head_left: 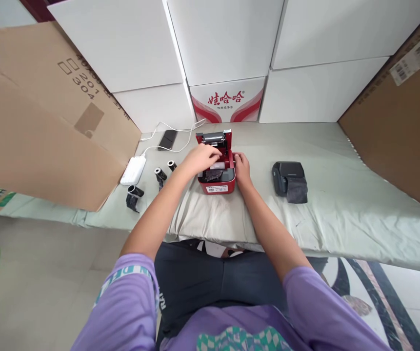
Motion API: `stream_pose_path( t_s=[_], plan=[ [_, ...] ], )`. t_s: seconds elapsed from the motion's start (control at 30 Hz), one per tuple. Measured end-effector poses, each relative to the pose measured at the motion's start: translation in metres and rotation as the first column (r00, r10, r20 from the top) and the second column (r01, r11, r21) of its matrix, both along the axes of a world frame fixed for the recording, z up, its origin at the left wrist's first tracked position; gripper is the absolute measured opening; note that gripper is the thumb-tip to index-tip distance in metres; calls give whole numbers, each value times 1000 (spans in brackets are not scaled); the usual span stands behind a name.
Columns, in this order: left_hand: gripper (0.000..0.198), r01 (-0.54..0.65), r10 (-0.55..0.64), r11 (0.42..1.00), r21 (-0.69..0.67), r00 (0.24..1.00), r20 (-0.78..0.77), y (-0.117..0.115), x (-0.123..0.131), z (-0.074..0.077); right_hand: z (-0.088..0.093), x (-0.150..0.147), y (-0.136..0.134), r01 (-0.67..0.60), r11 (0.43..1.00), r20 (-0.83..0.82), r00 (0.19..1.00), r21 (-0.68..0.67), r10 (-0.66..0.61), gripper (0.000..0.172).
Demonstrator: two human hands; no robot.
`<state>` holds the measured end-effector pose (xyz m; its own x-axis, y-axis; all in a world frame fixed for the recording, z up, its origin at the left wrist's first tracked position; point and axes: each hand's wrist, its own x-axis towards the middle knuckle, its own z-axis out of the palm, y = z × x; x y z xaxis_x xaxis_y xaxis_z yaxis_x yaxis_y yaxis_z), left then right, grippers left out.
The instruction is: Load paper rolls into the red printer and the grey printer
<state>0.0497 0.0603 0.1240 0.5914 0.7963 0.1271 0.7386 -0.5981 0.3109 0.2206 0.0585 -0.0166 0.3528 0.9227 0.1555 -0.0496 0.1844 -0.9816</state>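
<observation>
A small red printer (217, 186) sits with its lid open on a pale cloth (327, 214), straight ahead of me. My left hand (201, 158) reaches over the open compartment, its fingers curled down onto the roll inside. My right hand (242, 168) grips the printer's right side and holds it steady. What the left fingers pinch is hidden under the hand.
Three small black rolls (135, 191) (160, 174) (172, 165) lie to the left, near a white power adapter (133, 170) with its cable and a black phone (168, 139). A black printer (290, 180) lies to the right. White boxes (228, 100) and brown cardboard (37, 122) wall the area.
</observation>
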Motion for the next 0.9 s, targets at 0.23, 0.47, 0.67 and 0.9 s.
stream_pose_path(
  t_s=[0.23, 0.47, 0.67, 0.9],
  plan=[
    [42, -225, 173, 925, 305, 967, 188, -10, -12, 7, -1, 0, 0, -18, 999, -9, 1000, 27, 18, 43],
    [68, -107, 72, 975, 193, 981, 178, -55, -31, -10, 3, 3, -1, -91, 996, -92, 992, 16, 92, 46],
    [70, -104, 56, 977, 184, 967, 247, -69, -39, -33, 11, 10, -8, -211, 974, -89, 972, 76, 218, 58],
    [67, -166, 88, 961, 221, 942, 323, -69, -34, -51, 14, 13, -8, -312, 944, -11, 949, 111, 315, 64]
  ],
)
